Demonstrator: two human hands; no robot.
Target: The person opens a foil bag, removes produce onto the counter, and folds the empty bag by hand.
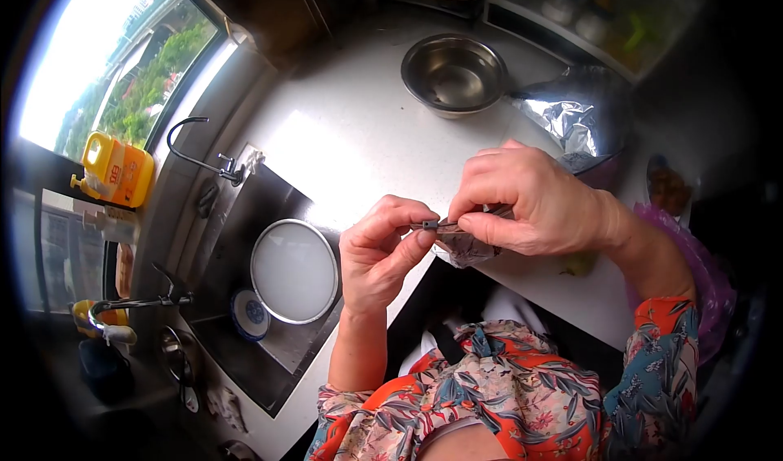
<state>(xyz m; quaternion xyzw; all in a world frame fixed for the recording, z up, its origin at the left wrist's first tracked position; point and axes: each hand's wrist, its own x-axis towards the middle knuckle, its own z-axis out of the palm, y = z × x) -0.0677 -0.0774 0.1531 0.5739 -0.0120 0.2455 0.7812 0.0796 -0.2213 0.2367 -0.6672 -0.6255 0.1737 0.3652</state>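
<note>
My left hand (382, 253) pinches the squarish end of a thin dark strip (431, 225) between thumb and forefinger. At the strip's other side, my right hand (530, 204) is closed, its thumb and forefinger pressed together on the same strip. Just below these fingers hangs a crinkled silvery bag (466, 251), partly hidden by my right hand. Whether the strip is fastened to the bag, I cannot tell. Both hands are raised over the front edge of the white counter (351, 159).
A steel bowl (453, 73) stands at the back, with a larger foil bag (571, 118) to its right. In the sink (298, 355) are a round white-faced lid or tray (294, 271) and a patterned dish (250, 314). A yellow jug (118, 170) sits by the window.
</note>
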